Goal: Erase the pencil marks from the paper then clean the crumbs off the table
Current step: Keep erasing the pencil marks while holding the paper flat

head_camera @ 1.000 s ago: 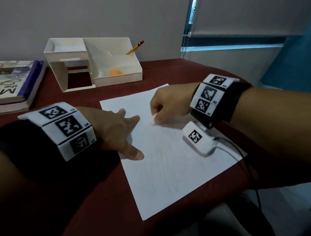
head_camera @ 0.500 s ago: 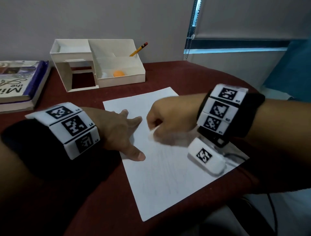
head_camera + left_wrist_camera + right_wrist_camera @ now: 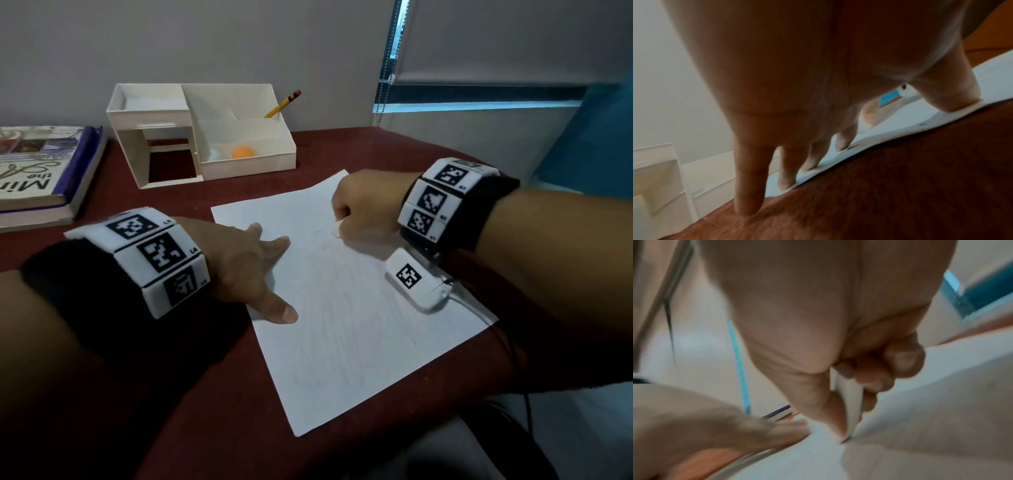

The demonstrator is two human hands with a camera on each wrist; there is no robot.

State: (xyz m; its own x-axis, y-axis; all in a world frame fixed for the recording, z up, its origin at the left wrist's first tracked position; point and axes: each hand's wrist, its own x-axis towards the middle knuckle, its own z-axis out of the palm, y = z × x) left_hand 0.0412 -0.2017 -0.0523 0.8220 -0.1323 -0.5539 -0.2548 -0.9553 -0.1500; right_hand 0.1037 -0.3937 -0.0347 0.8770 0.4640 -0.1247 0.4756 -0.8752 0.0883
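Erasing faint pencil marks on a sheet of paper.

The paper (image 3: pixel 346 308) lies on the dark red table (image 3: pixel 212 394), with faint pencil marks (image 3: pixel 329 325) across its middle. The right hand (image 3: pixel 366 209) is curled around a white eraser (image 3: pixel 337 230) and presses its tip on the far part of the sheet. The left hand (image 3: pixel 250 267) lies flat, fingers spread, on the left edge of the paper. Behind stand a white organizer (image 3: pixel 202 133) with a pencil (image 3: pixel 282 103), and books (image 3: pixel 41 171) at the left.
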